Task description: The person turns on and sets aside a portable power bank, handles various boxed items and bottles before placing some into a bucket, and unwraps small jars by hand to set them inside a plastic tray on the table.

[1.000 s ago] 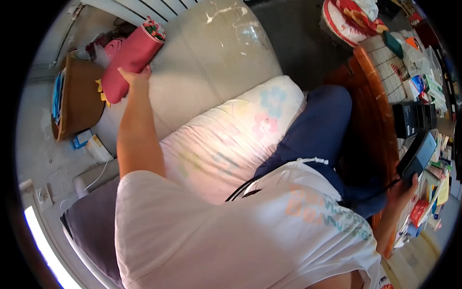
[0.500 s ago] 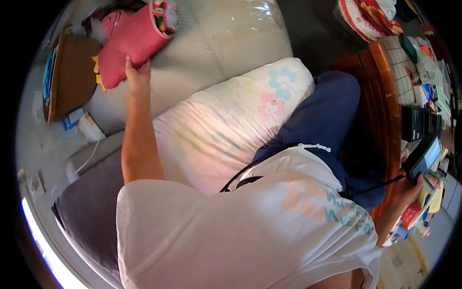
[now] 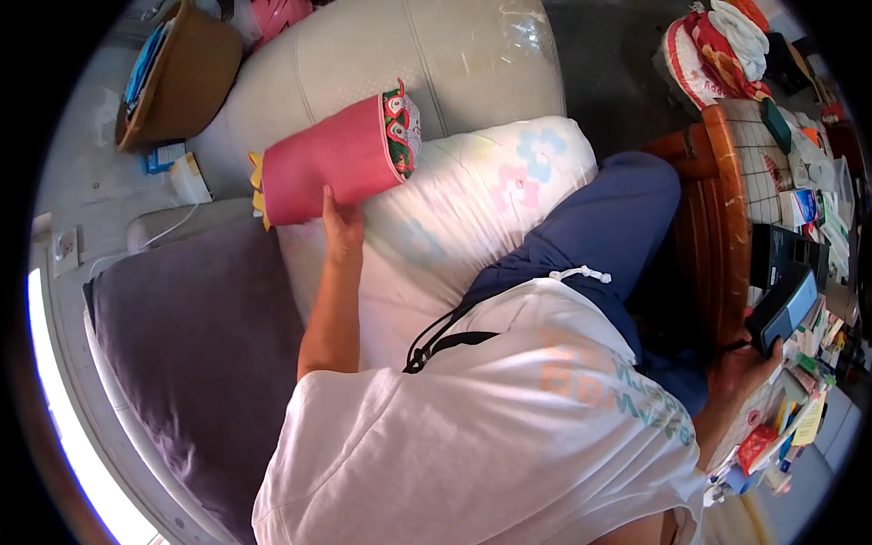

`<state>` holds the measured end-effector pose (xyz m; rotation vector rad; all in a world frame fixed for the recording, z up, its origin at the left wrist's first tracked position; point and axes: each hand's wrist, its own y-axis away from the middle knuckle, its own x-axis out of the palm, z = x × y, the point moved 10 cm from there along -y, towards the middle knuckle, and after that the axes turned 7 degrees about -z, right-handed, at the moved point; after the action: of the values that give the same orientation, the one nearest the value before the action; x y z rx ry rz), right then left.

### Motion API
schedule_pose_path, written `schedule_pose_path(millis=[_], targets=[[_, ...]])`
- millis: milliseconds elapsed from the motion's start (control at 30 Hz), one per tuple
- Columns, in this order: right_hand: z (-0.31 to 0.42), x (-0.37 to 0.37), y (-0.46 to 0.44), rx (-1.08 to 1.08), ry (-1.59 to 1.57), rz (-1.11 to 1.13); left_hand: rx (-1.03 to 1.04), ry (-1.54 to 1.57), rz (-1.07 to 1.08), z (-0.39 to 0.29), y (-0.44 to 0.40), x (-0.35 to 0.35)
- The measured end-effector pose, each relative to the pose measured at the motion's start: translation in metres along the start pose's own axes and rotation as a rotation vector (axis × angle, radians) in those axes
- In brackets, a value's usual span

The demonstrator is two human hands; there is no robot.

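My left hand (image 3: 342,229) grips the lower side of a pink bolster-shaped cushion (image 3: 331,163), with the thumb on its front and the other fingers hidden behind it. The cushion has a green, red and white patterned end at the right and yellow points at the left. It is over the far edge of a white flowered pillow (image 3: 427,245) across my lap; whether it touches the pillow I cannot tell. At the right, my right hand (image 3: 749,368) is closed around a black phone-like device (image 3: 783,309) with a bluish face.
A grey padded couch (image 3: 363,54) runs behind the cushion. A brown bin (image 3: 186,77) stands at the far left, above a dark grey cushion (image 3: 191,363). To the right are a wooden chair arm (image 3: 727,200), a cluttered surface and a red-and-white bag (image 3: 695,68).
My left hand has brought the pink cushion right and nearer to me, from over the couch to the flowered pillow's edge. The black device has tilted in my right hand and shifted slightly.
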<state>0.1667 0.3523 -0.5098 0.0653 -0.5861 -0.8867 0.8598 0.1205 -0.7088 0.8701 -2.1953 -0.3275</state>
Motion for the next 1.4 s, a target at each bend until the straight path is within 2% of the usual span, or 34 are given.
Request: schedule_pose_path(millis=[33,133,233,267,367,400,467,500,533,633,667,700,733,767,833,933,967,1000,1033,1067,1133,1167,1233,1300,1400], targets=[[0.000,-0.003,0.002,-0.012,0.000,-0.006,0.008,0.007,0.024,-0.002,0.000,0.004],[0.002,-0.006,0.011,-0.048,0.018,-0.015,-0.003,-0.035,-0.095,0.001,0.017,0.003],[-0.003,-0.004,0.017,-0.042,0.019,-0.034,-0.126,-0.137,0.090,0.007,0.026,0.017],[-0.005,0.000,0.020,-0.031,0.013,-0.006,-0.261,-0.185,-0.039,0.010,0.037,0.013],[-0.009,0.006,0.022,-0.020,-0.004,0.054,-0.945,-0.487,0.348,0.020,0.066,0.002],[-0.011,0.005,0.021,-0.025,-0.007,0.058,-0.682,-1.095,0.117,0.000,0.072,0.006],[-0.013,0.007,0.026,-0.049,0.005,0.011,0.106,-1.446,0.520,-0.008,0.073,0.091],[-0.016,0.010,0.029,-0.052,0.020,-0.001,0.534,-1.556,0.722,-0.009,0.095,0.136],[-0.017,0.011,0.031,-0.059,0.036,-0.016,0.712,-1.557,0.646,-0.014,0.109,0.174],[-0.022,0.009,0.037,-0.021,0.036,-0.042,1.624,-1.449,0.557,-0.005,0.143,0.258],[-0.020,0.015,0.041,-0.040,0.082,-0.044,1.164,-1.802,0.641,0.052,0.077,0.223],[-0.019,0.014,0.043,-0.031,0.127,-0.114,1.233,-2.076,0.777,0.081,0.091,0.223],[-0.021,0.021,0.044,-0.012,0.127,-0.068,1.339,-2.326,0.920,0.109,0.104,0.220],[-0.019,0.021,0.048,-0.003,0.101,-0.097,1.184,-2.417,1.016,0.134,0.074,0.210],[-0.020,0.032,0.052,-0.017,0.068,-0.013,1.099,-2.219,1.004,0.133,0.096,0.237],[-0.011,0.040,0.060,-0.051,0.066,0.011,1.411,-2.041,0.974,0.145,0.166,0.310],[-0.009,0.041,0.061,-0.075,0.110,0.024,1.396,-1.799,1.149,0.153,0.197,0.326],[-0.011,0.037,0.063,-0.065,0.124,0.013,1.367,-1.559,1.294,0.162,0.232,0.344],[-0.013,0.034,0.066,-0.089,0.146,-0.008,1.103,-1.374,1.533,0.173,0.284,0.355],[-0.018,0.031,0.067,-0.111,0.168,-0.026,0.826,-1.175,1.730,0.187,0.343,0.358],[-0.012,0.037,0.076,-0.157,0.244,-0.076,0.056,-0.841,1.780,0.219,0.403,0.339],[-0.003,0.040,0.078,-0.302,0.417,-0.107,-0.336,-0.671,1.769,0.227,0.445,0.335],[0.010,0.050,0.091,-0.588,0.762,-0.173,-0.785,-0.548,1.460,0.256,0.479,0.321],[0.005,0.052,0.094,-0.576,0.759,-0.197,-0.948,-0.592,1.206,0.271,0.486,0.310],[0.004,0.051,0.099,-0.603,0.871,-0.210,-1.132,-0.595,1.111,0.282,0.492,0.298]])
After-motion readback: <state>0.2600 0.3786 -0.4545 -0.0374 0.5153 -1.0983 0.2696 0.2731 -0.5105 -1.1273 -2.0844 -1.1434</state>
